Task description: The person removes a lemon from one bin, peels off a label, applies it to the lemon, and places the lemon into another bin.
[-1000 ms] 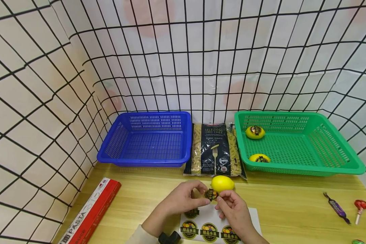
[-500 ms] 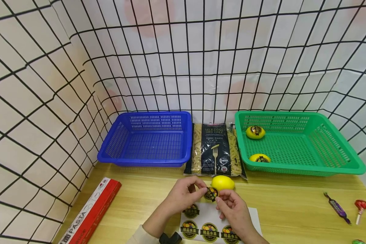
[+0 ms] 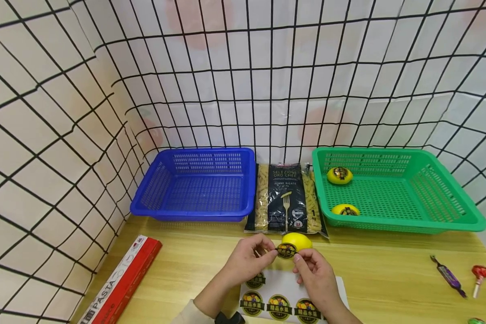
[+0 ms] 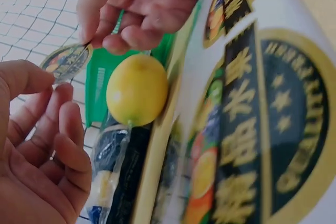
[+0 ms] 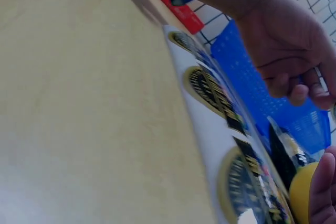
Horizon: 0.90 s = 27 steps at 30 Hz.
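Observation:
Between both hands, a round black-and-gold fruit sticker (image 3: pixel 286 250) is stretched level in front of a yellow lemon (image 3: pixel 299 241). My left hand (image 3: pixel 249 258) pinches its left end with thumb and forefinger. The right hand (image 3: pixel 316 274) pinches the opposite end; the left wrist view shows the sticker (image 4: pixel 67 62) held at both edges, apart from the lemon (image 4: pixel 137 90). Below the hands lies a white sticker sheet (image 3: pixel 273 279) bearing several matching labels, partly covered by the right hand.
A blue basket (image 3: pixel 192 216) stands back left, a green basket (image 3: pixel 405 227) back right with two labelled lemons (image 3: pixel 339 175). A pasta bag (image 3: pixel 285 198) lies between them. A red pasta box (image 3: pixel 123 279) is at left; a wrapped candy (image 3: pixel 448 276) and a lollipop (image 3: pixel 480 271) lie at right.
The sticker has turned from tilted to level and risen slightly toward the lemon. My right hand has shifted a little up and right; the left hand keeps its pinch.

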Each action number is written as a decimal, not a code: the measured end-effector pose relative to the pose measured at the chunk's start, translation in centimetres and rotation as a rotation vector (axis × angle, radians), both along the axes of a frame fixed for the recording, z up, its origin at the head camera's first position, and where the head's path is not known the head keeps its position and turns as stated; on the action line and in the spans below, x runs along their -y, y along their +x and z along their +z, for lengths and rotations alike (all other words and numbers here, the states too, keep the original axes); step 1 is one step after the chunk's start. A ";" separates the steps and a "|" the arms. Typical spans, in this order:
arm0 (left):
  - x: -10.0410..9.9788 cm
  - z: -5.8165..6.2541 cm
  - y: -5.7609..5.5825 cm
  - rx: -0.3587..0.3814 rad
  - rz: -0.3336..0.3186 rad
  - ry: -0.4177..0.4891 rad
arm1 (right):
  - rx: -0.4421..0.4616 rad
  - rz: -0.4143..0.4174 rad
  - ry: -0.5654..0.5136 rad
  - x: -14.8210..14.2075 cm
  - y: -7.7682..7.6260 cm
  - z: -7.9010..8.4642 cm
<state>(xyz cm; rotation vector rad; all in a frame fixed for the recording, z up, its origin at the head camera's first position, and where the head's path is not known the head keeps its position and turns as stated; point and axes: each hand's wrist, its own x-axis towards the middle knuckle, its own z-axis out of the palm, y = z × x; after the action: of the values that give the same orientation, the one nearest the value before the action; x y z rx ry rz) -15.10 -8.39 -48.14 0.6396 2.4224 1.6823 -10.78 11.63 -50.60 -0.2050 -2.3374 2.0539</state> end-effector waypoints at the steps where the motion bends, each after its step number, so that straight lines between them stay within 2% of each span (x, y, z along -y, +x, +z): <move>1: -0.2 -0.2 0.1 0.009 0.002 0.003 | -0.024 -0.012 0.006 -0.1 -0.1 0.1; 8: -2.4 -0.9 0.9 0.081 0.061 0.051 | -0.152 -0.058 0.093 -1.5 -1.3 0.7; 14: -4.1 -1.3 1.1 0.160 0.157 0.075 | -0.157 -0.048 0.287 -2.3 -2.8 1.4; 16: -4.6 -1.5 1.1 0.217 0.191 0.109 | -0.158 -0.032 0.340 -2.4 -3.3 1.8; 20: -5.6 -1.8 1.2 0.342 0.266 0.242 | -0.166 0.007 0.408 -2.7 -4.3 2.6; 24: -6.5 -1.9 1.5 0.420 0.331 0.332 | -0.162 0.022 0.470 -2.8 -5.1 2.9; 27: -7.0 -1.8 1.7 0.469 0.351 0.364 | -0.164 0.021 0.498 -2.7 -5.5 2.8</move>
<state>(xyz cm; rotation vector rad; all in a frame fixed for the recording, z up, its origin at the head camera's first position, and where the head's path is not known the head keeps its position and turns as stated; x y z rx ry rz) -13.39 -1.44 -49.92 -0.1638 1.9908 2.1341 -16.28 14.29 -47.77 0.0016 -2.6472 1.3656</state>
